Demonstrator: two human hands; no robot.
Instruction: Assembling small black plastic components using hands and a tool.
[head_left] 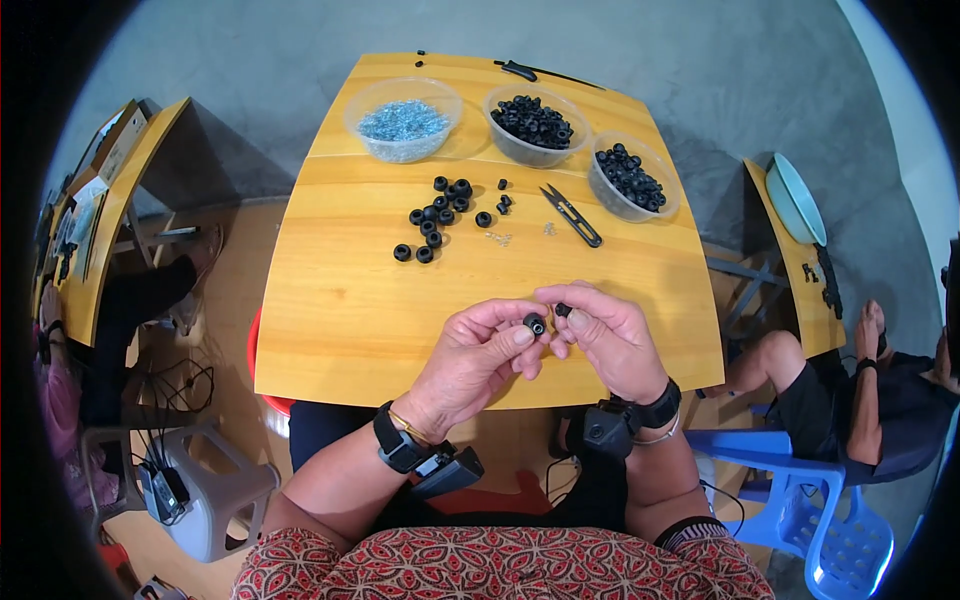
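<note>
My left hand [470, 348] pinches a round black cap-like part [535, 324] with a pale ring inside its hole, between thumb and fingers. Close beside it, my right hand [622, 340] grips a smaller black piece [563, 310] at the fingertips. Both hands are just above the near part of the yellow wooden table [350, 330]. Beyond them lies a loose group of round black parts [445, 215], with a few smaller black pieces [504, 204] to its right. Tiny clear bits [500, 239] are scattered nearby. Black thread snips [572, 215] rest farther right.
At the back stand a clear tub [362, 142] of bluish transparent pieces and two clear tubs [497, 145] [608, 198] of black parts. A black-handled tool [520, 70] lies along the far edge. People sit at side tables; a blue plastic chair [780, 470] is at right.
</note>
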